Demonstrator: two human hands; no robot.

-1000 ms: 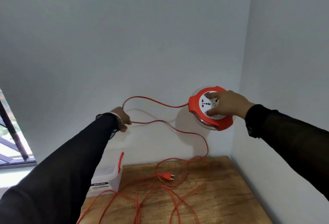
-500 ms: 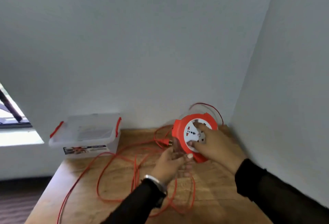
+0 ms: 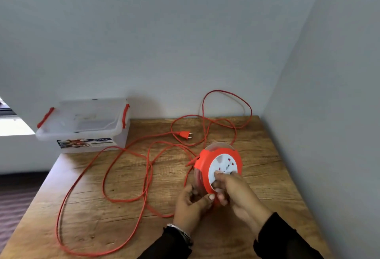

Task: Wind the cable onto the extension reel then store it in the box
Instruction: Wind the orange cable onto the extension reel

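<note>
On a wooden table [image 3: 267, 168] set into a grey corner: a long red cable [image 3: 86, 174] sprawled in loose loops from the near-left edge to the back wall, almost all of it still off the spool. At the back-left corner, overhanging the edge a little: the clear plastic box [image 3: 82, 127] with red latches, lid on, well apart from the work. Right of centre, standing on its rim just above the tabletop: the red-and-white extension reel [image 3: 218, 162], socket face tilted toward the camera. Left hand [image 3: 191, 201] curled around the lower clear side of the reel, steadying it; right hand [image 3: 236, 190] with fingers bent onto the white face, pinching what looks like the winding knob, though hidden by the fingertips. Near the back, lying free: the two-pin plug [image 3: 185, 134]. Winding step, judged barely begun. Next move likely to call for cranking the face while keeping the reel still and feeding slack without snagging the crossed loops; boxing still to come, lid to open first.
</note>
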